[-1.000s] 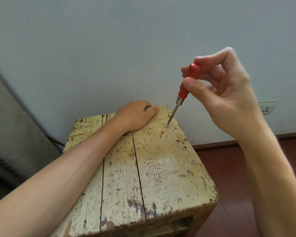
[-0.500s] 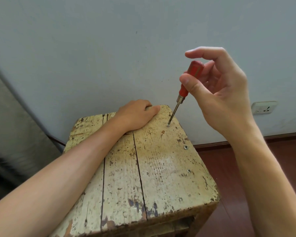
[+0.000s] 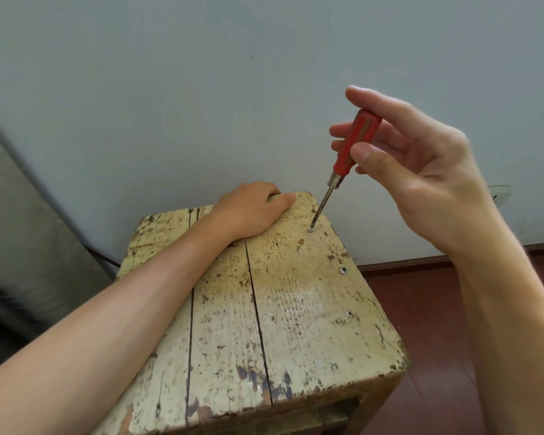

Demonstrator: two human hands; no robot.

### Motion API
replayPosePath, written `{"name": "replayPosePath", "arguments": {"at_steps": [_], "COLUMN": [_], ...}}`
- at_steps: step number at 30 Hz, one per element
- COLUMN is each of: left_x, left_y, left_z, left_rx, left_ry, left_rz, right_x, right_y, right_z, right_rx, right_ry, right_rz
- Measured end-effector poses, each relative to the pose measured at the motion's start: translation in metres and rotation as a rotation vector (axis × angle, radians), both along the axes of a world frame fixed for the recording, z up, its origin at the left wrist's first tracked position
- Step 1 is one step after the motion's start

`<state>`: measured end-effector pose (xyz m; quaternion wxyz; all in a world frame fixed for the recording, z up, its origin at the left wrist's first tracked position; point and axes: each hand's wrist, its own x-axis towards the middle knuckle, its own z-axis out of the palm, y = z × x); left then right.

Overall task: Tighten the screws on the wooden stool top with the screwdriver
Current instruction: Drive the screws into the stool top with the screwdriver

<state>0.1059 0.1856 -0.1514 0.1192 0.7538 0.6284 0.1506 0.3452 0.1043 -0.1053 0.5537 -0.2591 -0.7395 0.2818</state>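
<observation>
R hand [image 3: 421, 174] uncurled wider, still pinching screwdriver [image 3: 358, 133]; L hand [image 3: 252, 210] grips stool top [image 3: 296, 309]

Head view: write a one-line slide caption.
Right hand holds red-handled screwdriver on a screw; left hand grips worn cream-painted wooden stool top.

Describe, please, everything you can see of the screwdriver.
The screwdriver has a red handle that looks plastic, a silver collar and a thin metal shaft. It stands tilted, top leaning right, pinched at the handle by the thumb and fingers of the right hand. Its tip sits on a screw near the far right corner of the stool top.
</observation>
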Motion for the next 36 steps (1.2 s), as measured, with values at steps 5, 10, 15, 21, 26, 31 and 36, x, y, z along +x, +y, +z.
{"name": "replayPosePath", "arguments": {"at_steps": [5,10,15,21,26,31,36], "left_x": [0.001,0.0,0.0,0.0,0.0,0.0,0.001], "left_y": [-0.001,-0.001,-0.001,-0.001,0.0,0.0,-0.001], "left_z": [0.0,0.001,0.001,0.001,0.001,0.001,0.001], "left_rx": [0.003,0.006,-0.003,-0.002,-0.009,-0.009,0.0], "left_ry": [0.004,0.01,0.009,0.011,0.006,0.009,0.017], "left_rz": [-0.002,0.002,-0.001,-0.005,-0.006,-0.009,-0.008], "right_x": [-0.005,-0.019,-0.023,-0.022,-0.01,-0.003,-0.005], "right_y": [-0.001,-0.002,-0.002,-0.002,0.0,-0.001,-0.002], "right_z": [-0.001,-0.001,-0.003,-0.003,-0.002,0.002,0.002], "right_rx": [0.011,0.108,0.108,0.092,0.078,0.032,0.033], "right_ry": [0.034,0.021,0.038,0.056,0.002,0.01,0.054], "right_rz": [-0.05,-0.215,-0.253,-0.26,-0.138,-0.028,-0.079]}}
